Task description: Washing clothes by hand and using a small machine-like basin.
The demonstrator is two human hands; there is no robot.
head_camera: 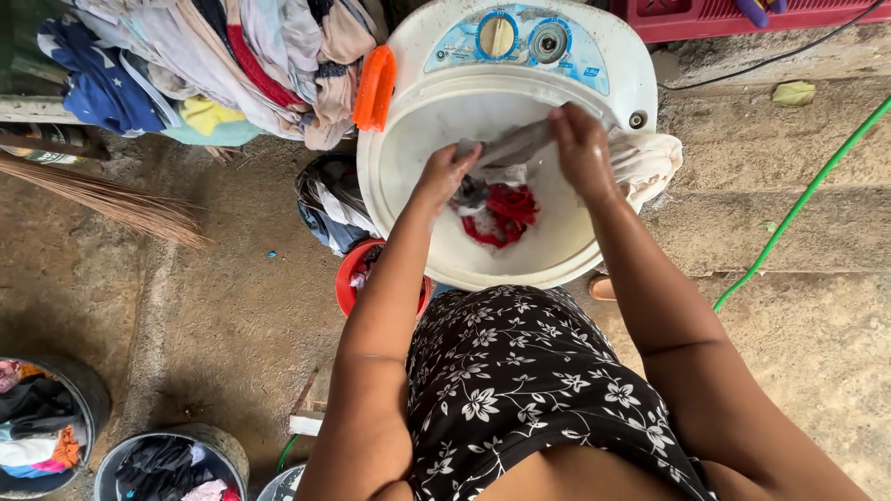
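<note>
Both my hands are over the open tub of a round white washing machine [408, 223]. My left hand [444, 173] and my right hand [579, 147] grip the two ends of a wet grey cloth [513, 145] stretched between them. Below the cloth, a red garment [501, 215] lies in the tub with some suds. A cream cloth [645, 162] hangs over the tub's right rim. An orange brush [375, 88] is on the left rim.
A heap of mixed clothes [232, 56] is piled at upper left. A red bucket [350, 269] and a dark bag of laundry [327, 199] stand left of the machine. Metal tubs of clothes [42, 427] are at lower left. A green hose [803, 199] crosses the concrete at right. A broom [111, 199] lies left.
</note>
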